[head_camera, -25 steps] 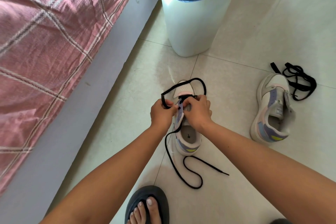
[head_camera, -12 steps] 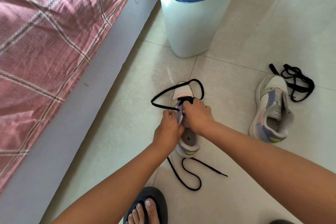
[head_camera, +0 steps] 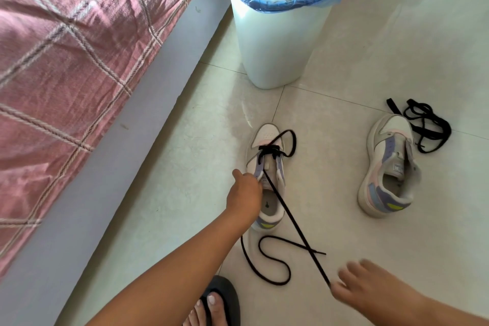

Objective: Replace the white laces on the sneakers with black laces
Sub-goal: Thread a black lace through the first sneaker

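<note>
Pale tiled floor (head_camera: 344, 34): white bin with blue bag (head_camera: 280, 42), second pastel sneaker (head_camera: 389, 167), loose black lace (head_camera: 426, 127) nearby. Left hand (head_camera: 244, 193) gripping pastel sneaker (head_camera: 267, 156); right hand (head_camera: 370, 291) pinching taut black lace (head_camera: 293, 222).

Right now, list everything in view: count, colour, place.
sneakers: 2, white with lilac, pink and yellow; one in the middle of the floor, one to its right
lace: 1, black, threaded at the middle sneaker's toe end, pulled taut toward the person
spare lace: 1, black, heaped by the right sneaker's toe
bin: 1, white with blue liner, beyond the sneakers
bed cover: 1, pink checked, left
floor: pale tiles
sandal: 1, black, on a foot, bottom edge
left hand: 1, holds the middle sneaker's side
right hand: 1, pinches the taut lace's end
</note>
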A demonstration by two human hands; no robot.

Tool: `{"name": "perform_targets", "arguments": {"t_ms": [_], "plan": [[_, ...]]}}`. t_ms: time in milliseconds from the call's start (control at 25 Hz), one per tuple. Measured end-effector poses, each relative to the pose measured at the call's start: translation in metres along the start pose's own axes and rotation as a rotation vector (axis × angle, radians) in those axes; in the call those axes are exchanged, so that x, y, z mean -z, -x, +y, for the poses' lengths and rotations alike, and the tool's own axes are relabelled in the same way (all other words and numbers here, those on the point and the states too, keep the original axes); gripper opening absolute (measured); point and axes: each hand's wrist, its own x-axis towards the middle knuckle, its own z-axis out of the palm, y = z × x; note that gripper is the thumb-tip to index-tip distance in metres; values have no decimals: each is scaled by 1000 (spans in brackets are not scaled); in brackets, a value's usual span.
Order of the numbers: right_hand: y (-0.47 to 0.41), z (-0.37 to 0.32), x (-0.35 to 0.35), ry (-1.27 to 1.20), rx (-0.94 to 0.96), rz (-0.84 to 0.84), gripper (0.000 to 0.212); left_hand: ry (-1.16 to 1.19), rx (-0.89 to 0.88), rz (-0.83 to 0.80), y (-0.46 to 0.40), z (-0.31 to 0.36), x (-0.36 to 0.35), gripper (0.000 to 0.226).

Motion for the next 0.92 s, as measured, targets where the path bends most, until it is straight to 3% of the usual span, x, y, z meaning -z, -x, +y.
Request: {"name": "perform_targets", "arguments": {"t_ms": [160, 240, 320, 440, 600, 680, 800, 920], "plan": [[35, 22, -49, -26, -65, -93, 42, -7, -12, 9, -1, 0, 1, 31], [13, 35, -27, 2, -63, -42, 35, -33, 0, -28, -3, 1, 3, 32], [-28, 45, -4, -138, -192, 141, 36, -42, 7, -60, -6, 0, 7, 34], [-97, 44, 25, -374, -371, 257, 45, -100, -21, -11, -9, -2, 13, 29], [-139, 34, 45, -454, -442, 121, 34, -317, -43, 19, -12, 0, 7, 28], [-129, 32, 52, -364, -409, 143, 27, -323, -27, 13, -14, 0, 3, 27], [-91, 18, 54, -184, -91, 347, 18, -339, -6, -6, -17, 0, -1, 19], [-44, -6, 35, -45, 168, 261, 30, -276, 44, -18, -20, 2, -1, 20]]}}
